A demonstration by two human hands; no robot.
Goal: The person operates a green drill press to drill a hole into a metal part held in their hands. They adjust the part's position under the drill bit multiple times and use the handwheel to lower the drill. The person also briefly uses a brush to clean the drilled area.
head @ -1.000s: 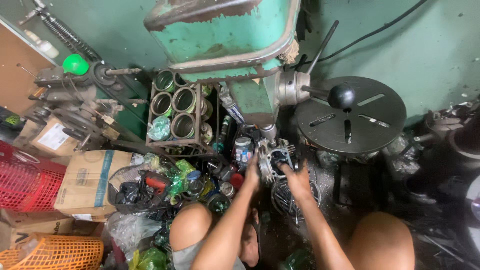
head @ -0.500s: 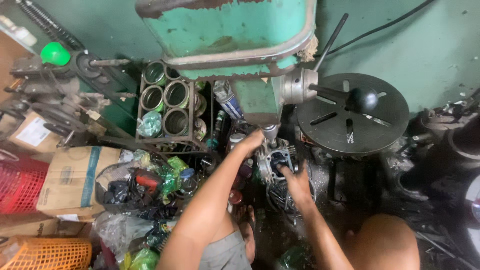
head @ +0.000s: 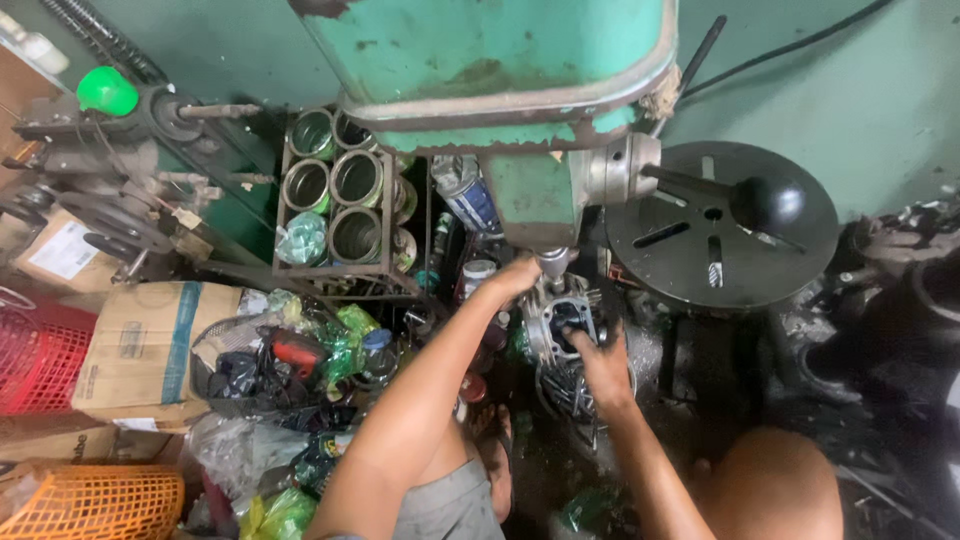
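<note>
Metal engine part (head: 566,322), grey with a round dark hole, sits low on the floor right under the tip of the big green drill machine (head: 500,60), likely so the hole lines up with it. The left hand (head: 517,277) is up at the drill tip (head: 553,262), fingers curled around it, a closed grip. The right hand (head: 603,362) rests on the part's lower right side to keep it from moving; I cannot tell how tight that grip is.
</note>
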